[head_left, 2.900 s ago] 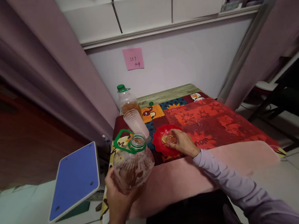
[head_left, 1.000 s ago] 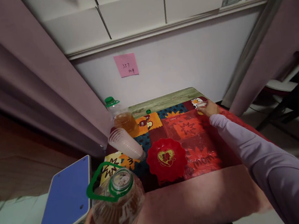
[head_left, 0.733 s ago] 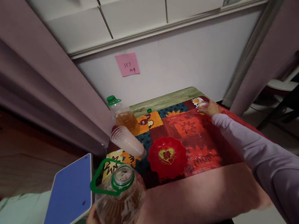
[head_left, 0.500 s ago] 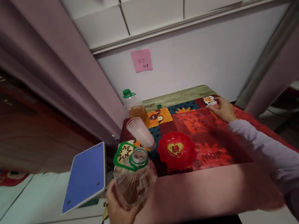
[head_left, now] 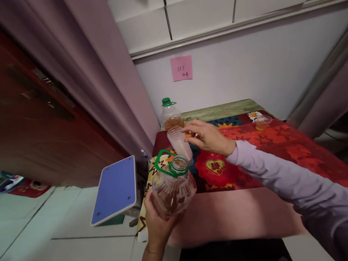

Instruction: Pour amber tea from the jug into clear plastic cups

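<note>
My left hand [head_left: 160, 226] is wrapped round the lower part of a clear plastic jug [head_left: 175, 195] with a green handle and an uncapped neck, held slightly tilted at the table's near left. Behind its neck leans a stack of clear plastic cups [head_left: 180, 146]. Beside the stack's upper rim is my right hand [head_left: 208, 137], fingers apart and slightly curled; whether they touch the rim cannot be made out. A red scalloped dish [head_left: 215, 172] with a gold heart lies below my right wrist. One clear cup [head_left: 263, 123] holding a little amber liquid stands at the far right.
A second jug [head_left: 171, 118] with amber liquid and a green cap stands at the back left. Red patterned cloth [head_left: 270, 149] covers the table. A blue-topped stool [head_left: 114, 189] is at the left, and a pink note [head_left: 181, 68] is on the wall.
My right hand has moved left from the far right corner to the cup stack, leaving the cup with amber liquid standing there. My left hand still holds the jug. The view has shifted left.
</note>
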A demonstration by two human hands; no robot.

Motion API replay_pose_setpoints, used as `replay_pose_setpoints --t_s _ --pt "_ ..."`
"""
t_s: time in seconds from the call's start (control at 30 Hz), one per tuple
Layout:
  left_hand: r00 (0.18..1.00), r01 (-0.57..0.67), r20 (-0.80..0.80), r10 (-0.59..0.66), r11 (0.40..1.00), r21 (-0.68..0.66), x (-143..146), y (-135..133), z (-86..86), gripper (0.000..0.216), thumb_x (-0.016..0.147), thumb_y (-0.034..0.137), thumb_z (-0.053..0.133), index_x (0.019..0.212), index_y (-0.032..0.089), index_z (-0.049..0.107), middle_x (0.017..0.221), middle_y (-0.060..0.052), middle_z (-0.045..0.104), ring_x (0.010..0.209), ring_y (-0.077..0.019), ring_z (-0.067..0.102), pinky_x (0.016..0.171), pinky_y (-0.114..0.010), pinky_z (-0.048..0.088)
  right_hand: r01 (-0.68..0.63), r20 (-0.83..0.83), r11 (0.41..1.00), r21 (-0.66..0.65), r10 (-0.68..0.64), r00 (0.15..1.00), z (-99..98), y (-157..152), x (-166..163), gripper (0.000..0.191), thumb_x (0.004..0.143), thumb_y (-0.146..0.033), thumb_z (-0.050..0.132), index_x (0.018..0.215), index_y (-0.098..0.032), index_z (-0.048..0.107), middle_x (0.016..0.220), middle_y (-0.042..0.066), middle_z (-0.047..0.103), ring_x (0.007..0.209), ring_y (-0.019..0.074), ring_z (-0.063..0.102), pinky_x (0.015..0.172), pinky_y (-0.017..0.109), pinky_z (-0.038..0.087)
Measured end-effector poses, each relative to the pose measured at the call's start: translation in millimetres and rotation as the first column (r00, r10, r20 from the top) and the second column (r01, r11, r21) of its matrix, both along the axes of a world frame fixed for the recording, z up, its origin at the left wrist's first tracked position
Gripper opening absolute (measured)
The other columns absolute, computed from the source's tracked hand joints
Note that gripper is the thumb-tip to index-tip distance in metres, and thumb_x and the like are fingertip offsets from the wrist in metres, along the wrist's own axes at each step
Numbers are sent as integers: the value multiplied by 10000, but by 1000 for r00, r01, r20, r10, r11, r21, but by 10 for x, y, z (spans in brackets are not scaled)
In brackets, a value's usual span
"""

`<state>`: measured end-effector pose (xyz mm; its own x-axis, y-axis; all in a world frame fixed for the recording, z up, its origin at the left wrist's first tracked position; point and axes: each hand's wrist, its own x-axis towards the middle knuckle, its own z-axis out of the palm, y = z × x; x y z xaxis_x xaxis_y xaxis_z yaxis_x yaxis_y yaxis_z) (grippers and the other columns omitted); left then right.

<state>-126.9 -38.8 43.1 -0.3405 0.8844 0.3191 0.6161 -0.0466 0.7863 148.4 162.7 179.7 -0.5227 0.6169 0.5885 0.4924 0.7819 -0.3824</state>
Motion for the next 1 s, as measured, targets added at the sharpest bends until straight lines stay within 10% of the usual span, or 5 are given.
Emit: replay_pose_setpoints --t_s 0.23,0.5,1.0 --pt "1000 -2 -9 2 999 52 9 -1 -42 1080 588 628 916 1464 192 459 1389 -186 649 1274 -395 686 1066 -560 574 73 419 997 7 -70 905 171 85 -351 288 1084 -226 562 1279 -204 772 1292 121 748 1033 253 729 789 326 512" --pt "1000 1 15 -3 994 112 -18 17 -171 1095 582 637 914 1478 207 455 1403 -181 636 1270 -388 685 1073 -563 568 90 493 994 68 -112 863 184 159 -349 264 1102 -209 528 1091 -163 787 1126 126 782 921 228 703 768 326 472" --pt "1000 12 -23 -10 996 88 13 17 -67 1085 588 617 927 1469 201 450 1356 -176 675 1216 -377 720 1012 -531 607 119 -129 962 247 -89 988 458 -69 30 101 1027 -263 685 975 -184 723 940 55 716 834 195 628 774 304 443"
